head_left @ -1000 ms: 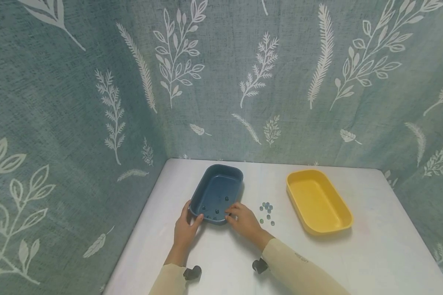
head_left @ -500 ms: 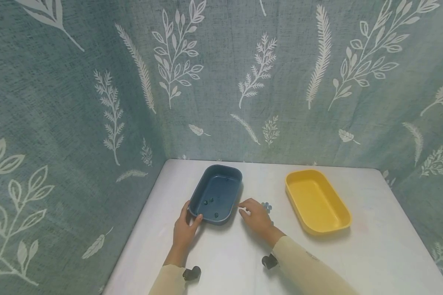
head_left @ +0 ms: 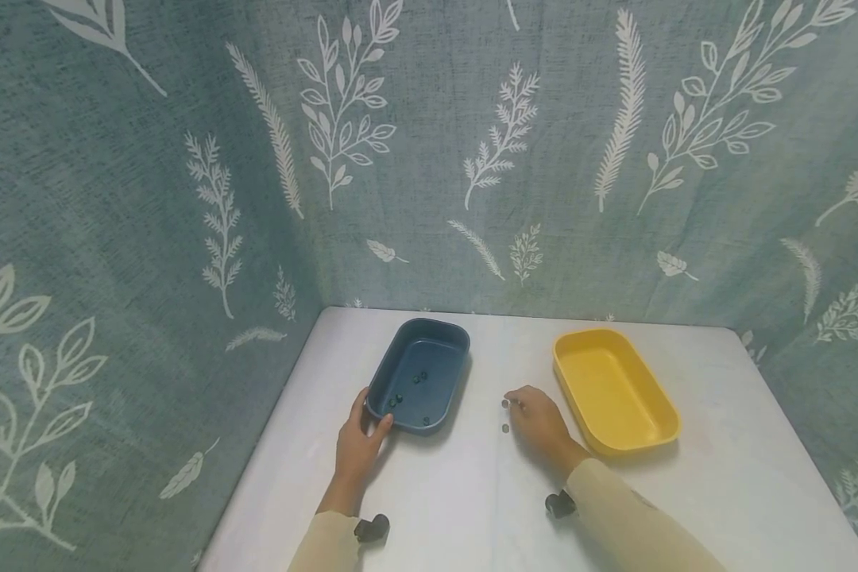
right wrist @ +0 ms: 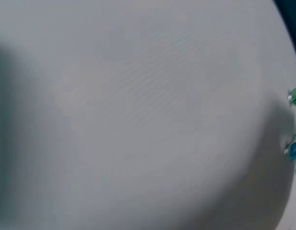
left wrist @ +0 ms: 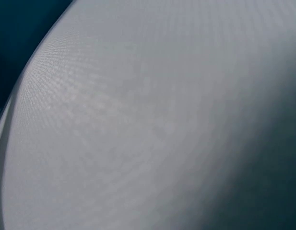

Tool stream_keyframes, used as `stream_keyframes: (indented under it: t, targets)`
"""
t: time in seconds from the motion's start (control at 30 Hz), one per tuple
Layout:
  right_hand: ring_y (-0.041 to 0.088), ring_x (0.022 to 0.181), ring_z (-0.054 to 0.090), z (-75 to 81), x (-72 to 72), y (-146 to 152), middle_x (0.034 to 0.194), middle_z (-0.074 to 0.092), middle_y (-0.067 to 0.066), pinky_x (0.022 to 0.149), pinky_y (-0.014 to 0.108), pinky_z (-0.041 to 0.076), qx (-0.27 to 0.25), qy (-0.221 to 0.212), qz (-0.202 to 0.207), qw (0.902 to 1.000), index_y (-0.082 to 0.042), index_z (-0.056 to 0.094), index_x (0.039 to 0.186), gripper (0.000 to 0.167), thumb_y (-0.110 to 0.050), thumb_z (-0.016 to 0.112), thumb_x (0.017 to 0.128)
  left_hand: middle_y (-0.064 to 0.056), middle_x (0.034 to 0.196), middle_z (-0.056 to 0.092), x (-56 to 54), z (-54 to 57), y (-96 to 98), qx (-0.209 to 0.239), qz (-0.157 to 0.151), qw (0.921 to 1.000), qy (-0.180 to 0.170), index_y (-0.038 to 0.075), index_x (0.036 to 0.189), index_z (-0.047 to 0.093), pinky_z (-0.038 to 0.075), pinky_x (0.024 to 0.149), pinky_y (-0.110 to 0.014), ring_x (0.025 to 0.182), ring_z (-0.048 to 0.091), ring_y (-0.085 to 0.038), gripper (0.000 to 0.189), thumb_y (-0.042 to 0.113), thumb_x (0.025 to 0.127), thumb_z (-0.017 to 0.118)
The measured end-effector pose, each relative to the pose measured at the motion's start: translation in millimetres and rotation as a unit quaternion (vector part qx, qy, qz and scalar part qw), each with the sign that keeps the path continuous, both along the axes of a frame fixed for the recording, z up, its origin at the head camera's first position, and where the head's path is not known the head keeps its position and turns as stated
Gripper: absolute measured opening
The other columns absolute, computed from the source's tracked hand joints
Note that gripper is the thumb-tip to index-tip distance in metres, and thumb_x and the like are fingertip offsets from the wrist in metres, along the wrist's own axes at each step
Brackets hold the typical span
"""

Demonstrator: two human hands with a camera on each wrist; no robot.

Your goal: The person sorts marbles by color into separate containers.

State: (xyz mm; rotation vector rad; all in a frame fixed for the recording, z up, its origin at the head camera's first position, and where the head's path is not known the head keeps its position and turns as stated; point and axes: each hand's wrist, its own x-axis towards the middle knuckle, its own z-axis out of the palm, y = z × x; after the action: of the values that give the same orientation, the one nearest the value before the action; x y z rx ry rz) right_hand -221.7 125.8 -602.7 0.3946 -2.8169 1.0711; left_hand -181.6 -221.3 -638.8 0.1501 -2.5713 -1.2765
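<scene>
Head view: left hand (head_left: 358,446) gripping dark-blue rectangular tray (head_left: 429,373); right hand (head_left: 540,418) hovering over small round glassy beads (head_left: 505,428) on white table (head_left: 443,500), pinching or not I cannot tell. Right wrist view alone is showing me vivid-blue ones.

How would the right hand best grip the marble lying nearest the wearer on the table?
Probably a thumb-and-fingertip pinch across the near marble, coming from above and the right: it looks small and rounded, lies apart from the farther marble, and the right hand is already on that side.
</scene>
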Motion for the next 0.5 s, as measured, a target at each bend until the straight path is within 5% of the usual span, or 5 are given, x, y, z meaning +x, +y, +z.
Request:
stream_keyframes:
  t: [0.2,0.5]
  targets:
    - [0.022,0.111,0.055,-0.5,11.6,2.0,0.112,0.068,0.001,0.102,0.041,0.042,0.025,-0.026,0.019,0.9992,-0.013,0.075,0.105,0.02,-0.022,0.069,0.088,-0.007,0.154,0.035,-0.8,-0.8,0.0,-0.004,-0.002,0.9999,0.012,0.023,0.154,0.028,0.026,0.113,-0.051,0.141,0.032,-0.031,0.079,0.049,0.089,0.066]
    - [0.014,0.088,0.053,-12.4,9.8,3.5,0.089,0.065,-0.008,0.082,0.035,0.049,0.096,0.028,0.049,0.9938,-0.016,0.077,0.093,0.01,-0.02,0.072,0.085,-0.007,0.154,0.035,-0.4,0.3,0.5,-0.003,-0.004,0.9998,0.018,0.022,0.153,0.029,0.026,0.113,-0.05,0.14,0.032,-0.03,0.079,0.048,0.09,0.066]
